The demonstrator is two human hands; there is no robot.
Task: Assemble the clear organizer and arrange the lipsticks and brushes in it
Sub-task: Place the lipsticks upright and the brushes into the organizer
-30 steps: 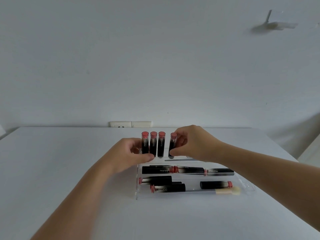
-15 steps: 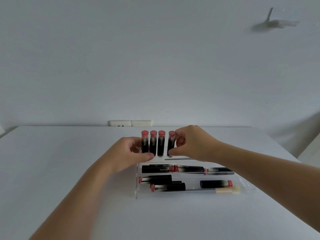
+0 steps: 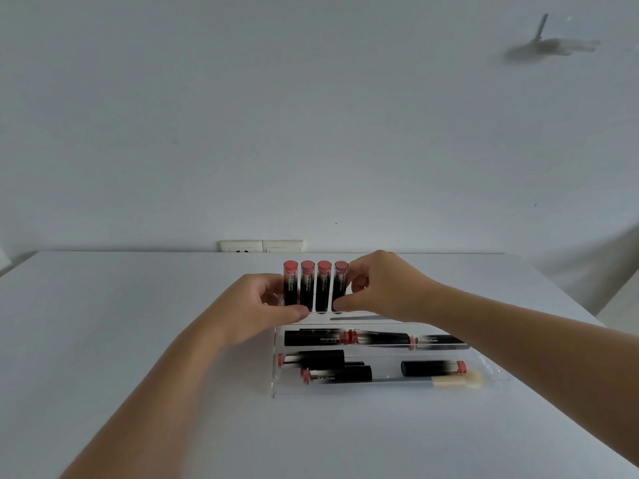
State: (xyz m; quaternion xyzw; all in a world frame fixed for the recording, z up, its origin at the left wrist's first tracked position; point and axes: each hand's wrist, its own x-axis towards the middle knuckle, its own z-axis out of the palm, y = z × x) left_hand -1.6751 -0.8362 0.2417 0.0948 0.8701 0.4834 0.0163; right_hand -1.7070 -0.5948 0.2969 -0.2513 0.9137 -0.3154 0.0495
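A clear organizer (image 3: 276, 388) sits on the white table. Several black lipsticks with pink caps stand upright in its back row. My right hand (image 3: 383, 288) pinches the rightmost upright lipstick (image 3: 340, 283) between thumb and fingers. My left hand (image 3: 256, 305) grips the organizer's back left end, its thumb lying across the base of the two leftmost lipsticks (image 3: 290, 285). More lipsticks (image 3: 314, 338) lie flat in the front compartments. A brush with a beige sponge tip (image 3: 456, 381) lies along the front one.
The white table (image 3: 103, 323) runs back to a pale wall with a double socket plate (image 3: 261, 246). The table's right edge slants down past my right forearm. A small white fixture (image 3: 553, 46) hangs on the wall at upper right.
My right hand has shifted the rightmost upright lipstick slightly left, closing the gap to the other three. My left hand has stayed where it was.
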